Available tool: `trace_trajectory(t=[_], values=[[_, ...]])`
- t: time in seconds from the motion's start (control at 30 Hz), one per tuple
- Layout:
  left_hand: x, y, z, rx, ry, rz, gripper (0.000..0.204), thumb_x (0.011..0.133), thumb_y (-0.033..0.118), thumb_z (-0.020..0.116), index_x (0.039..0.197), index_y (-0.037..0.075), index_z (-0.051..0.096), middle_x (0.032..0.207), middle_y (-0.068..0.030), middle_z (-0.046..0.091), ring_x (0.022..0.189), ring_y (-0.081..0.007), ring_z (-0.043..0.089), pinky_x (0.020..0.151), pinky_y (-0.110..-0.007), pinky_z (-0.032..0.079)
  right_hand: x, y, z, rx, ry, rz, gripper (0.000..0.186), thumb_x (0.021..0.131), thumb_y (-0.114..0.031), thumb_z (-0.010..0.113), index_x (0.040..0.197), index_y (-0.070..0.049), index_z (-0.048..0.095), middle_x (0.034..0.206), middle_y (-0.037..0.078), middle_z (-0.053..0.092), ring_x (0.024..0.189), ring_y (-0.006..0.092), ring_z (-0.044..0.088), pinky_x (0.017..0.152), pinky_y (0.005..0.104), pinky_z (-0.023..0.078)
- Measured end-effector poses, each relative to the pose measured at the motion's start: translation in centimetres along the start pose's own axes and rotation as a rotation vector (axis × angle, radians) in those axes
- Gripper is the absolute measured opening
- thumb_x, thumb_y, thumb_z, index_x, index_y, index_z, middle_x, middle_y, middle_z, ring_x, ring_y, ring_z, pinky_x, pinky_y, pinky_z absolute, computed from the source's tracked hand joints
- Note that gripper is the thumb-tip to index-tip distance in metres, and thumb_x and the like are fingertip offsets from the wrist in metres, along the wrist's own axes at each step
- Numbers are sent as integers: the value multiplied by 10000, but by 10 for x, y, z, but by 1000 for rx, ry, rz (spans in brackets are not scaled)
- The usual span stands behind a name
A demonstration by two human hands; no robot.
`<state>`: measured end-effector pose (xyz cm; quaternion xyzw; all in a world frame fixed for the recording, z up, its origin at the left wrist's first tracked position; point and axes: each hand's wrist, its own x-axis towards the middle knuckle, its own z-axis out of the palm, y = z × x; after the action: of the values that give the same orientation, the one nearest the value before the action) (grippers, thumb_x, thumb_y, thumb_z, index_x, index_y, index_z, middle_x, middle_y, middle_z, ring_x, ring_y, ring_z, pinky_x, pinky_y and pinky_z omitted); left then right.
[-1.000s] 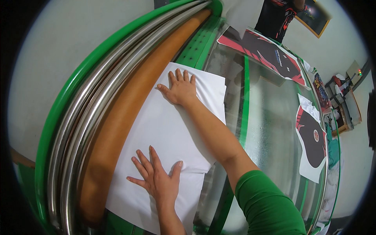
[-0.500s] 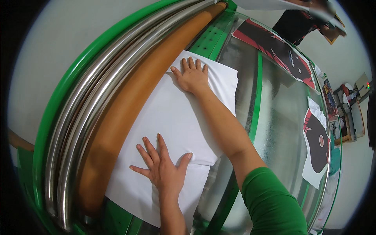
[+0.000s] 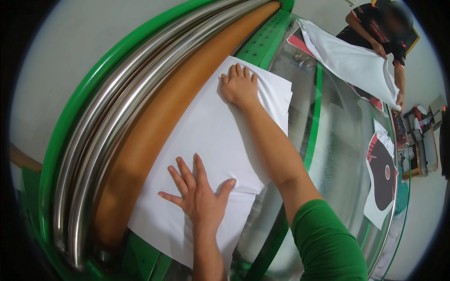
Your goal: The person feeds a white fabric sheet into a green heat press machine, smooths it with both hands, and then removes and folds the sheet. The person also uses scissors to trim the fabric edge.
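A white fabric piece lies flat against the orange roller, with a few creases near its right edge. Pressed on its lower part is my left hand, fingers spread, the thumb at a fold. My right hand rests palm down near the far end of the same fabric, its fingers stretched out and slightly apart. Neither hand grips anything. My green-sleeved right arm crosses over the fabric's right edge.
Metal rollers and a curved green frame border the left side. At the far right a co-worker holds a white cloth over a dark and red printed sheet. Another printed piece lies on the table's right side.
The co-worker has brought a white cloth down over the far printed sheet, covering most of it. My hands stay flat on the fabric; the view has shifted slightly.
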<state>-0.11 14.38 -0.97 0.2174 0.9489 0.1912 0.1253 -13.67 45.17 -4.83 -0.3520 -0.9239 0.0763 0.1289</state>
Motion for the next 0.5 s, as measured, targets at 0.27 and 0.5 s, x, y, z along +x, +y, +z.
trace_trajectory(t=[0.27, 0.5], values=[[-2, 0, 1, 0, 13, 0, 1125, 828, 610, 818, 1690, 123, 286, 1770, -252, 100, 1644, -432, -36, 1149, -801, -148, -4, -7, -3, -5, -20, 44, 719, 1103, -506, 284, 1681, -79, 286, 1768, 92, 247, 1635, 358, 176, 1303, 610, 112], [1, -9, 3, 84, -41, 100, 1243, 804, 696, 788, 1717, 117, 174, 1755, -311, -30, 1614, -455, -199, 1102, -799, -220, -2, -10, -4, -29, -63, 51, 796, 1078, -605, 289, 1698, -107, 243, 1777, 89, 217, 1642, 356, 142, 1291, 659, 77]])
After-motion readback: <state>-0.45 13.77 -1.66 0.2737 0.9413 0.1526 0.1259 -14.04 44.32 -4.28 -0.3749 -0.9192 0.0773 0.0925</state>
